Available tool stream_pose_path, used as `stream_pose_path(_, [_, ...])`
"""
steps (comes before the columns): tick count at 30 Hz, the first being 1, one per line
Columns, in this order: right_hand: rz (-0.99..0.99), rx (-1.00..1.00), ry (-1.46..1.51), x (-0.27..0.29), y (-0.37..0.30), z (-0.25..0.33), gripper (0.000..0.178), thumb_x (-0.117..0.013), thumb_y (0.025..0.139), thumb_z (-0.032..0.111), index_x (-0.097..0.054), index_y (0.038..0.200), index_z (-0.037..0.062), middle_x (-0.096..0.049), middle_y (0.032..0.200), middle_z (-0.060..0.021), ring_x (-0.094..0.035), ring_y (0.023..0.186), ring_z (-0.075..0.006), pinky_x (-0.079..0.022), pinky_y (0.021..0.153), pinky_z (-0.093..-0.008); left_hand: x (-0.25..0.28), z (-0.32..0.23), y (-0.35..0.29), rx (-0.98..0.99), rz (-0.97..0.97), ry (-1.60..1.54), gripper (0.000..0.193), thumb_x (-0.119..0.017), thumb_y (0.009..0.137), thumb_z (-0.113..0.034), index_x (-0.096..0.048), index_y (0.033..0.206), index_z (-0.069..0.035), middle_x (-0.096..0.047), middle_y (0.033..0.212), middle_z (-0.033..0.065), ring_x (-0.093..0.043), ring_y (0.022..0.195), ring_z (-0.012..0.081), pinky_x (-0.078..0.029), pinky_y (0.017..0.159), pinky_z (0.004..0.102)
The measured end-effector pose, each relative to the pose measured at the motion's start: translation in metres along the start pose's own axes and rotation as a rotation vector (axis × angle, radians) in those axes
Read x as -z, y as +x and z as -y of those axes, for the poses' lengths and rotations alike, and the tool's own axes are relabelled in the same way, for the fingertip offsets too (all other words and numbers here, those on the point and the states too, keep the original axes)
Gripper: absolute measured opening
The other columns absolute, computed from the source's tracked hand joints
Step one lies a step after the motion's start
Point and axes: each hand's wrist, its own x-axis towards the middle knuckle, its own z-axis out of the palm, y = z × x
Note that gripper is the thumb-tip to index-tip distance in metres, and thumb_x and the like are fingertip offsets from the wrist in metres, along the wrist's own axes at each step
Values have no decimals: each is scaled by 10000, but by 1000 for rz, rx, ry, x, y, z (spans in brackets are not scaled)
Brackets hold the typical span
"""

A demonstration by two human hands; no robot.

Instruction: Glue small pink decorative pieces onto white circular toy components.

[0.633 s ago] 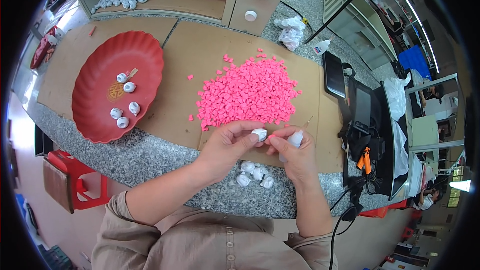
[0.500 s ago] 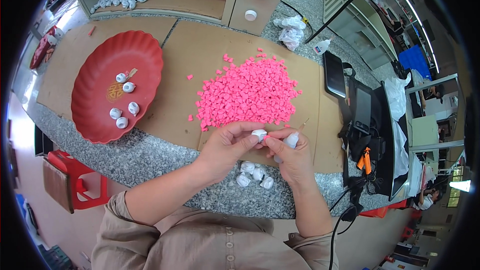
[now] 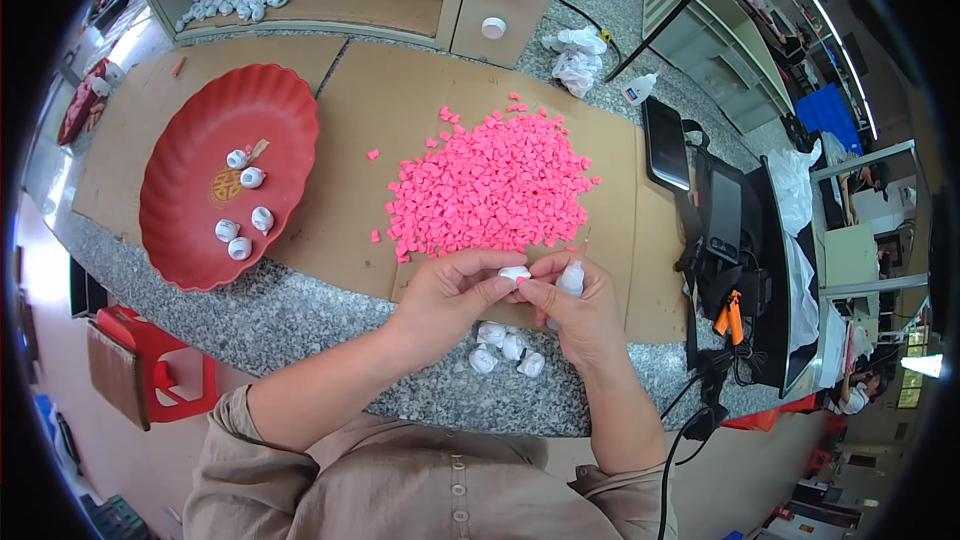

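Observation:
Between thumb and fingers, my left hand (image 3: 437, 302) pinches a small white rounded piece (image 3: 514, 272). My right hand (image 3: 592, 318) presses a tiny pink piece (image 3: 522, 281) against it with thumb and forefinger. A small white squeeze bottle (image 3: 571, 279) with a thin tip is also tucked in the right hand, pointing up and away. Just beyond both hands spreads a heap of small pink pieces (image 3: 490, 180) on brown cardboard (image 3: 350, 230). Below the hands, several white rounded pieces (image 3: 484, 359) lie on the speckled stone tabletop (image 3: 340, 335).
At the left stands a red scalloped plate (image 3: 170, 155) with several white pieces in it. A metal box (image 3: 462, 10) full of white and greyish pieces is at the back. To the right are a dark phone (image 3: 665, 145), a black bag (image 3: 722, 220) and another white bottle (image 3: 640, 88).
The pink piece now sits against the white piece, and the bottle in my right hand has tipped more upright. The whole view has shifted slightly.

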Motion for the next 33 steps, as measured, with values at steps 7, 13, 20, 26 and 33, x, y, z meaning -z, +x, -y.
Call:
stream_pose_path(7, [-43, 120, -193, -4, -3, 8, 131, -639, 726, 76, -557, 786, -7, -576, 716, -36, -556, 670, -94, -455, 593, -206, -8, 5, 8, 2, -56, 115, 187, -504, 812, -25, -556, 986, 16, -588, 875, 63, -553, 798, 115, -450, 736, 238])
stream_pose_path(13, [16, 50, -97, 0, -6, 5, 131, -593, 752, 60, -544, 858, 0, -576, 762, -45, -549, 672, -87, -453, 592, -216, -10, 2, 2, -41, -105, 6, 169, -543, 799, -52, -575, 953, 11, -599, 781, 54, -540, 686, 97, -444, 649, 216])
stream_pose_path(20, [88, 98, -41, 4, 0, -7, 114, -561, 769, 24, -532, 874, -8, -569, 770, -44, -544, 684, -81, -450, 592, -206, -13, 4, 6, -34, -91, -7, 170, -548, 805, -86, -573, 942, 11, -597, 771, 54, -529, 658, 100, -439, 639, 223])
stream_pose_path(26, [83, 88, -32, 4, 2, -7, 92, -554, 777, 26, -529, 859, -7, -569, 749, -44, -540, 669, -78, -440, 569, -198, -12, 4, 8, -40, -74, -31, 164, -541, 809, -90, -571, 935, 9, -596, 765, 57, -528, 657, 104, -440, 631, 225])
stream_pose_path(33, [85, 5, -151, -7, 0, 5, 118, -595, 769, 126, -551, 845, 47, -579, 694, -7, -522, 602, -44, -389, 462, -166, -7, 1, 4, 11, -135, 56, 149, -513, 802, -49, -571, 903, 44, -580, 758, 58, -526, 672, 111, -440, 639, 234])
